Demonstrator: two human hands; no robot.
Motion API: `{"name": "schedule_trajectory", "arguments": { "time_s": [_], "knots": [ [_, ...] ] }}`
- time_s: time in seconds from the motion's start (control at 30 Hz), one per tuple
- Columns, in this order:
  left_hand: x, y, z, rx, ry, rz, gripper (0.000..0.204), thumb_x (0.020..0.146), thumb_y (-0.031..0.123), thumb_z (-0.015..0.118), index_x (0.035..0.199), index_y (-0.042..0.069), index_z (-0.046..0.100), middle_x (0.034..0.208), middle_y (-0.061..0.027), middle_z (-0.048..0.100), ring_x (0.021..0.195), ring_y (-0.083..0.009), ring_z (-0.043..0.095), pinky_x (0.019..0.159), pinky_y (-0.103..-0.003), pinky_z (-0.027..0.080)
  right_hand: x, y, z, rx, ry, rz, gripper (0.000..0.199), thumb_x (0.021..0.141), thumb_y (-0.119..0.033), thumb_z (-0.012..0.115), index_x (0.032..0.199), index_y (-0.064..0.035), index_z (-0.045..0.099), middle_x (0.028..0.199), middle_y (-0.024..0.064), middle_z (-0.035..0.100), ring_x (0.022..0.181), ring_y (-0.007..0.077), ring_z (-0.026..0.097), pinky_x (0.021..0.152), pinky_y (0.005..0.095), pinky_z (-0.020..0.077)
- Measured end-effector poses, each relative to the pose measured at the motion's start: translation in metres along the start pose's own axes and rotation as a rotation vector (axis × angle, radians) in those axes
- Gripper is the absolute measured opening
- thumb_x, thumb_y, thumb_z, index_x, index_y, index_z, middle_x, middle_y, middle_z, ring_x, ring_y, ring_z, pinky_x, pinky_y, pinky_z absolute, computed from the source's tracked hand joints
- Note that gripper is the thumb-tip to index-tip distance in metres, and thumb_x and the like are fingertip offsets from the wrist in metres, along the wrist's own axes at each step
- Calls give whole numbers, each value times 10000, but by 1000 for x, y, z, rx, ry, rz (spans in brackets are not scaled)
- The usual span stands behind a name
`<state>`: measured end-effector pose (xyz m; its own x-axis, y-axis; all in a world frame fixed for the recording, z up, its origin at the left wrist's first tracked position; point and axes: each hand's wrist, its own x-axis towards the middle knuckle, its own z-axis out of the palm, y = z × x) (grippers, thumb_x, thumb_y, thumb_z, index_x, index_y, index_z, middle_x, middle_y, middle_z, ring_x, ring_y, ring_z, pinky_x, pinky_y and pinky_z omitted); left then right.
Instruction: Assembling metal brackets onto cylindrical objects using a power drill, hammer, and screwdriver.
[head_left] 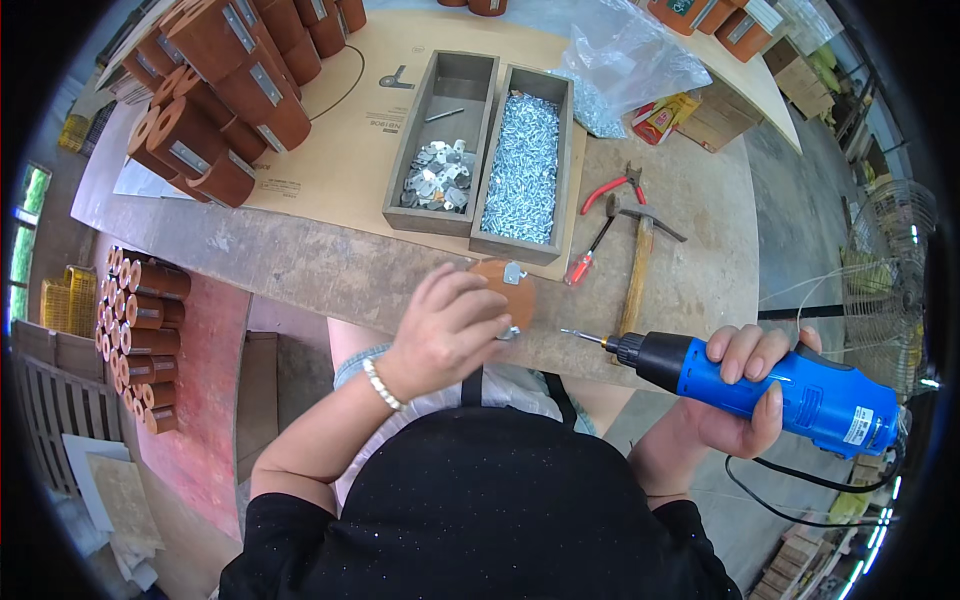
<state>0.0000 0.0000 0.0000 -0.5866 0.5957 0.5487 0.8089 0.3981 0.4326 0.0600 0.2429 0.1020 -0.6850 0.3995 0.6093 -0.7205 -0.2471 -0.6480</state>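
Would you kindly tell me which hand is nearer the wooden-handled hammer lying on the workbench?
Right. The right hand, gripping the blue electric screwdriver, is just right of the wooden-handled hammer; the left hand sits further left, on the round brown piece.

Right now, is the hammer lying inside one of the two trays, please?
No, the hammer lies on the bare bench, right of the trays, beside the pliers.

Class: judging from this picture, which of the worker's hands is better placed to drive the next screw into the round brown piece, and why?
Right. The right hand already grips the blue electric screwdriver, its tip aimed at the round brown wooden piece. The left hand is pressed on that piece, probably steadying it.
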Motion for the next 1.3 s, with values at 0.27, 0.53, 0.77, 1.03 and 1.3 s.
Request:
{"name": "schedule_trajectory", "arguments": {
  "time_s": [0.27, 0.53, 0.77, 1.03, 1.3],
  "knots": [
    [-8, 2, -4, -112, 90, -166, 338, 585, 143, 775, 891, 63, 654, 1054, -80, 602, 1052, -310, 522, 923, -450, 391, -8, 11, 17, -9, 3, 82, 627, 764, -160, 605, 1298, -55, 293, 750, 61, 492, 605, 182, 523, 609, 367, 464],
    [-18, 7, 11, -153, 204, -231, 303, 596, 116, 762, 874, 61, 654, 1022, -62, 620, 1101, -287, 505, 966, -482, 351, -8, 23, 36, -21, -104, 126, 626, 766, -151, 590, 1296, -40, 276, 741, 66, 489, 611, 182, 517, 624, 365, 456],
    [-20, 6, 12, -153, 213, -235, 298, 593, 110, 774, 870, 58, 677, 1024, -73, 641, 1100, -313, 514, 965, -482, 357, -9, 30, 50, -43, -184, 165, 610, 767, -154, 572, 1280, -10, 274, 750, 65, 477, 615, 175, 515, 622, 359, 457],
    [-21, 3, 14, -227, 224, -237, 313, 591, 73, 769, 887, 42, 672, 1038, -85, 633, 1112, -318, 504, 938, -446, 395, -8, 26, 61, -96, -184, 352, 664, 766, -146, 689, 1273, -145, 260, 756, 64, 534, 694, 227, 564, 705, 421, 482],
    [-21, 2, 15, -271, 229, -239, 326, 585, 61, 773, 890, 34, 660, 1043, -95, 623, 1105, -334, 492, 896, -414, 435, -8, 36, 61, -85, -327, 304, 647, 768, -77, 649, 1276, -124, 250, 789, 93, 567, 708, 238, 587, 713, 419, 483]
  ]
}}
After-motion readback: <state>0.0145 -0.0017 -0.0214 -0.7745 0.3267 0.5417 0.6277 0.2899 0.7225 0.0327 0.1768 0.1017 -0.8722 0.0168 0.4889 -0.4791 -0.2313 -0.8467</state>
